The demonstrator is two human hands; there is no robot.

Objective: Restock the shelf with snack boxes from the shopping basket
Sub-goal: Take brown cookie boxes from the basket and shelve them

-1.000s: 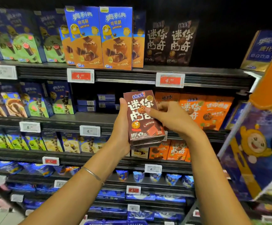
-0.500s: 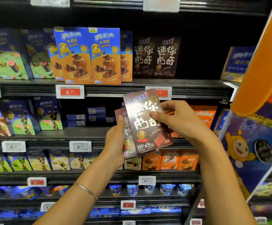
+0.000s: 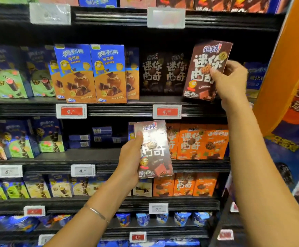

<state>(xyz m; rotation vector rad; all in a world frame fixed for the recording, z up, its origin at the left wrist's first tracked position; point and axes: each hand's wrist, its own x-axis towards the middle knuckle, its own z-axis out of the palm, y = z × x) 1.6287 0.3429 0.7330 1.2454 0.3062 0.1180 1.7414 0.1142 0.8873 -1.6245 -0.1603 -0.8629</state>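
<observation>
My right hand point(image 3: 230, 81) grips a dark brown snack box point(image 3: 204, 68) by its right edge, holding it tilted just above the upper shelf point(image 3: 120, 100), to the right of two matching brown boxes point(image 3: 164, 73) standing far back there. Lower down, my left hand point(image 3: 131, 157) holds a second brown snack box point(image 3: 154, 148) upright in front of the middle shelf, thumb across its front. The shopping basket is out of view.
Blue-and-orange boxes point(image 3: 91, 73) fill the upper shelf left of the brown ones. Orange boxes point(image 3: 200, 141) stand behind my left hand's box. An orange and blue display panel point(image 3: 287, 86) juts out at the right. Price tags point(image 3: 166, 111) line the shelf edges.
The two boxes were held together at chest height; my right hand has lifted one up and right to the upper shelf, while my left keeps the other low.
</observation>
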